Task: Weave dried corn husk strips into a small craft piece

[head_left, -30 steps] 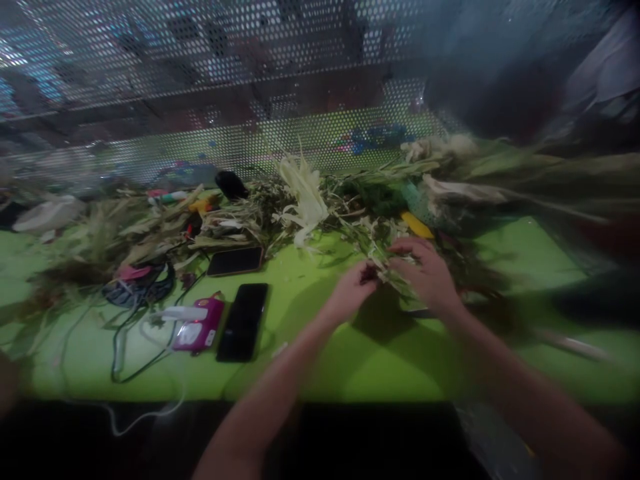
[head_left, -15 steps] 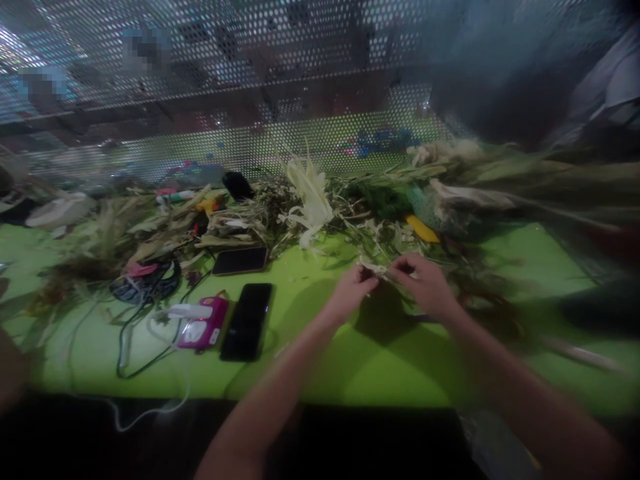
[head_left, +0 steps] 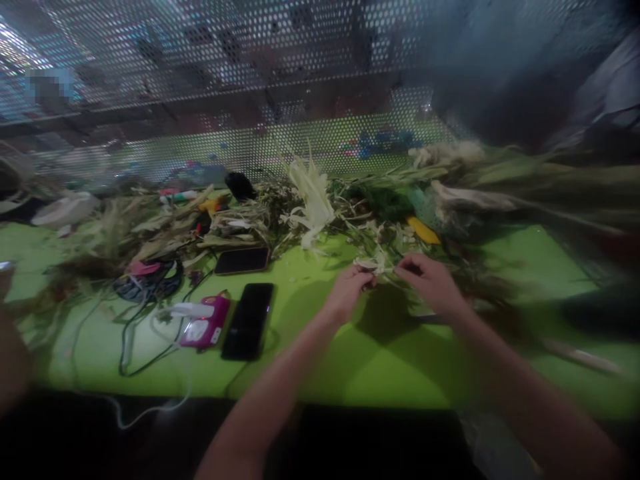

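Above the green tabletop [head_left: 320, 373], my left hand [head_left: 349, 291] is closed around one end of a pale dried husk piece [head_left: 381, 263] with ragged, curling edges. From the other side, my right hand [head_left: 431, 281] pinches at the piece's right edge, thumb and forefinger together; the exact contact is blurred. Just beyond my hands stands a larger pale corn husk bundle [head_left: 311, 193] with its points upward. A yellow-handled object [head_left: 423, 230] lies behind my right hand. Beneath that hand, a thin grey object [head_left: 431, 319] is partly hidden.
Two dark phones [head_left: 248, 321] [head_left: 242, 261] lie left of my hands, beside a magenta charging block [head_left: 205, 323] with cables. Heaped dried husks [head_left: 165, 233] stretch along a perforated metal screen [head_left: 280, 93]. A pale stick [head_left: 583, 355] lies at right. A person's arm [head_left: 13, 363] shows at far left.
My hands have drawn slightly apart, and more of the pale husk piece shows between them. My right hand has shifted a little to the right. The arm at far left has risen into view.
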`<state>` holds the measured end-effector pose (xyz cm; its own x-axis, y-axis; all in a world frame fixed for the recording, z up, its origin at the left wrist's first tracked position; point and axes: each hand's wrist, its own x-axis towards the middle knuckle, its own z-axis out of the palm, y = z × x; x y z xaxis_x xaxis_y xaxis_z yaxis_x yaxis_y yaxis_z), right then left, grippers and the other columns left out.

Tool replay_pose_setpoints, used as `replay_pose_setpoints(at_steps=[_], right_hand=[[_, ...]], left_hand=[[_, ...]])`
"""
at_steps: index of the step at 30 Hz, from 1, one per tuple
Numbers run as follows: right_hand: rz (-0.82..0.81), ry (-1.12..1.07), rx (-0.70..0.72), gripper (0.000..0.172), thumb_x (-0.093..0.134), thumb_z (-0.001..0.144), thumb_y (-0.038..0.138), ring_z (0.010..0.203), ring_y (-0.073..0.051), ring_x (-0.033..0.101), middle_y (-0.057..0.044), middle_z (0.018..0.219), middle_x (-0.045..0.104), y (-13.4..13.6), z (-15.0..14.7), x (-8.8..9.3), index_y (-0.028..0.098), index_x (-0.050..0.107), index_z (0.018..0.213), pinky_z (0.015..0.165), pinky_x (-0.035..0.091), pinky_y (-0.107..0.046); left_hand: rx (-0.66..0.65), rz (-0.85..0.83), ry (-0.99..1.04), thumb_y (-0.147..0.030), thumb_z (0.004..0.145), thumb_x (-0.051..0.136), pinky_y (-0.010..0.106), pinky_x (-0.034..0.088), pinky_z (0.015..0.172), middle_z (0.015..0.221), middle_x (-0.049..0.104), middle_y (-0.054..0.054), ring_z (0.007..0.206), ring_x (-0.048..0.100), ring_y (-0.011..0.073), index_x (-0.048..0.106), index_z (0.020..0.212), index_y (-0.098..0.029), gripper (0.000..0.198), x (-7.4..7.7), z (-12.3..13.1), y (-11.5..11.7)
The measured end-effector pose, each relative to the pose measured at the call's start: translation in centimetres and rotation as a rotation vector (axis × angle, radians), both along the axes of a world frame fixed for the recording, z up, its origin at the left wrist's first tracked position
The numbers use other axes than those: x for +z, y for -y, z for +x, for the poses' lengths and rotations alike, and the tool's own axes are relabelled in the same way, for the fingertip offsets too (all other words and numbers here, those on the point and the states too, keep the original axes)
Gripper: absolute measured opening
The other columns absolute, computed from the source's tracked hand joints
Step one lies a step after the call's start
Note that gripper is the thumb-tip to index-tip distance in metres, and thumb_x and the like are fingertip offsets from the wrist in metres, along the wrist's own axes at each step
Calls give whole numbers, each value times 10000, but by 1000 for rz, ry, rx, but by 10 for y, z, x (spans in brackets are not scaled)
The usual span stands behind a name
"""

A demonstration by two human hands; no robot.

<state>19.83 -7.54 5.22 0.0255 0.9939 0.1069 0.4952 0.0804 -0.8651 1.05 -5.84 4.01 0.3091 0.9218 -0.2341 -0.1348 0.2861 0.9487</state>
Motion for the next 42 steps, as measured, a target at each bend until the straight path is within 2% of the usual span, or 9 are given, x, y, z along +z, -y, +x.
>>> replay_pose_setpoints(at_steps=[5,10,16,19,24,29,31,34,42], right_hand=[[-123,-233,92,274,629,831,481,772,-199,606,-36,805,695,0,-8,4,219,709,816,680,474,-310],[-136,-380,-53,282,763,697,472,711,-186,601,-25,759,680,1,-11,-2,208,686,757,681,492,-330],[-114,-488,-132,274,738,711,451,677,-165,589,-12,772,671,-1,-8,-14,207,655,804,636,484,-306],[-79,-447,-161,256,711,743,439,700,-170,596,-16,790,673,-1,-7,-12,202,657,825,660,485,-311],[-42,-239,-127,230,693,754,417,730,-198,604,-34,789,670,-2,-1,-3,199,666,820,682,491,-335],[363,164,-171,448,705,778,383,1076,-280,563,-89,1201,616,-2,5,3,265,622,1202,932,442,-452],[428,274,-38,289,675,828,373,1151,-292,538,-78,1189,632,-1,3,4,284,676,1103,995,387,-476],[410,291,132,116,655,859,349,1070,-268,582,-63,1060,684,1,-2,3,262,711,910,948,401,-450],[306,104,72,115,646,865,317,962,-227,599,-49,961,683,0,-7,-3,230,631,791,891,430,-392]], left_hand=[[-116,154,-169,-160,769,503,282,383,720,772,572,5,731,482,134,595,808,-175,101,9,-1,3],[-183,166,-188,-203,786,507,266,362,681,737,548,4,724,471,134,585,793,-172,84,10,2,6],[-179,187,-126,-210,796,546,259,370,694,730,522,-10,705,455,119,591,832,-166,73,12,4,6],[-197,193,-100,-192,810,547,257,377,694,738,524,-12,701,461,115,595,861,-162,76,11,3,6],[-215,228,-164,-295,864,554,258,392,701,814,568,7,736,488,122,601,929,-163,155,3,2,5],[-183,346,-329,-270,866,541,280,416,759,893,627,34,815,529,153,605,915,-164,134,-2,3,3],[-174,405,-437,-223,847,535,285,417,756,887,637,37,815,530,164,607,879,-164,99,-2,5,4],[-186,460,-558,-180,812,530,281,402,706,828,628,32,751,515,162,605,825,-163,78,-3,8,5],[-276,458,-453,-187,777,535,266,394,683,766,609,11,725,519,146,588,785,-159,60,-1,9,7]])
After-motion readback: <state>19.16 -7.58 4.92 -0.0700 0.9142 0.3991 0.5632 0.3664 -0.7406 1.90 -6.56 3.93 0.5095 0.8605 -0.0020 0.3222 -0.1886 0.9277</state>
